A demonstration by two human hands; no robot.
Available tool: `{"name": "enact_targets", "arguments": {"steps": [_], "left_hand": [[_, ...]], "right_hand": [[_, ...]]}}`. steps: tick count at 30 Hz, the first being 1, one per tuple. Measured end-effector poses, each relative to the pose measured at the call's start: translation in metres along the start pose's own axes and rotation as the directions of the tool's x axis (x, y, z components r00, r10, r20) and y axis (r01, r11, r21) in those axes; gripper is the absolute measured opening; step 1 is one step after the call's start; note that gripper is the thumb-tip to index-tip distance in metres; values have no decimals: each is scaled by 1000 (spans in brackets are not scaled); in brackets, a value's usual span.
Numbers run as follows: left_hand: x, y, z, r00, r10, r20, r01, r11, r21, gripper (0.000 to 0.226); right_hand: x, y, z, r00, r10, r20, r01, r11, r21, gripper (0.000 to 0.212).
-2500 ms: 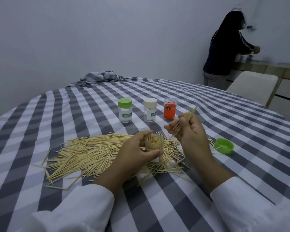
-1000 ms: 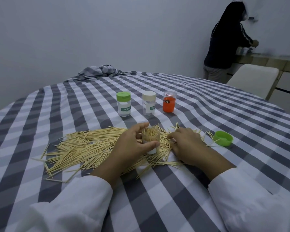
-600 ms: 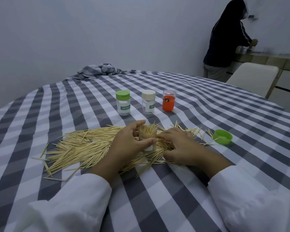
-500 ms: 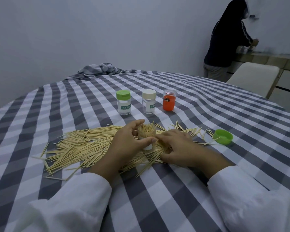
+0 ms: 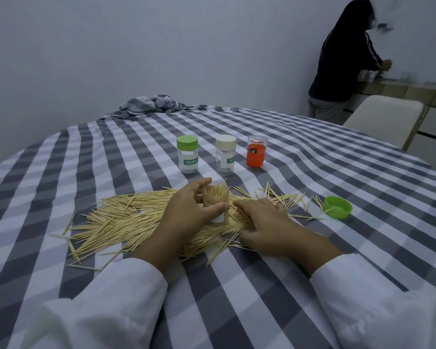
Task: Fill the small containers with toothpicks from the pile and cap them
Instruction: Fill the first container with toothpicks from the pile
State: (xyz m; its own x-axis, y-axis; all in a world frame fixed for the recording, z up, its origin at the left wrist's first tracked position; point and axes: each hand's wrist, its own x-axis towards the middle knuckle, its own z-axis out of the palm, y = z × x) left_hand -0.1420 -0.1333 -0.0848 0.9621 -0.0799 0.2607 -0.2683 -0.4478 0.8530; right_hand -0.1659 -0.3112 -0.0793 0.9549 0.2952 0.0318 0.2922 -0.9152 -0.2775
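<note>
Toothpicks (image 5: 126, 217) are lying in a loose pile on the checked cloth (image 5: 237, 293), right in front of us, and more are standing upright in the open jar (image 5: 215, 205) at the middle of the pile. We are gripping that jar with our left hand (image 5: 186, 210), thumb across its front and fingers behind it, keeping it upright. Our right hand (image 5: 259, 222) is resting palm down on the pile just beside the jar, fingers curled over the sticks; we cannot tell whether it is pinching any.

We are judging the sticks to be very light, stiff, thin and sharp at the tips, so they are likely to roll and scatter. A small bundle taken near its middle and squared up should slide in more easily than single sticks. The jar looks like light, smooth plastic, easy to tip, so a hold low around its wall is helping.

The jar is looking nearly full, a few tips poking above the rim. Its likely cap (image 5: 337, 207), green, is lying open side up, well to the right. Behind the pile, 3 other jars are standing in a row: a green-capped jar (image 5: 187, 157), a cream-capped jar (image 5: 226, 156) and an orange jar (image 5: 256, 154).
</note>
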Motion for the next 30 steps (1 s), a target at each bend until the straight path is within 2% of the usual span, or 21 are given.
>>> {"name": "enact_targets", "arguments": {"steps": [2, 7, 9, 16, 20, 22, 26, 30], "left_hand": [[0, 0, 0, 1000, -5, -3, 5, 1000, -6, 72], [0, -1, 0, 1000, -4, -1, 4, 1000, -9, 72], [0, -1, 0, 1000, -6, 2, 6, 1000, -11, 72], [0, -1, 0, 1000, -7, 20, 7, 1000, -2, 72], [0, -1, 0, 1000, -11, 16, 11, 1000, -11, 73], [0, -1, 0, 1000, -8, 17, 8, 1000, -4, 73], [0, 0, 0, 1000, -10, 16, 10, 1000, -2, 72], [-1, 1, -1, 1000, -12, -2, 12, 1000, 14, 71]], "right_hand": [[2, -2, 3, 1000, 6, -18, -7, 999, -43, 69], [7, -1, 4, 999, 10, -40, -18, 979, -203, 41], [6, -1, 4, 999, 4, -53, -16, 974, -227, 37], [6, 1, 6, 995, -6, -104, -37, 914, -404, 32], [3, -1, 7, 993, -41, -111, -3, 929, -369, 36], [4, -4, 9, 991, -58, -120, 4, 913, -409, 35], [3, -5, 5, 986, -48, -157, -39, 861, -507, 30], [1, 4, -3, 986, 15, -164, -100, 846, -524, 24]]}}
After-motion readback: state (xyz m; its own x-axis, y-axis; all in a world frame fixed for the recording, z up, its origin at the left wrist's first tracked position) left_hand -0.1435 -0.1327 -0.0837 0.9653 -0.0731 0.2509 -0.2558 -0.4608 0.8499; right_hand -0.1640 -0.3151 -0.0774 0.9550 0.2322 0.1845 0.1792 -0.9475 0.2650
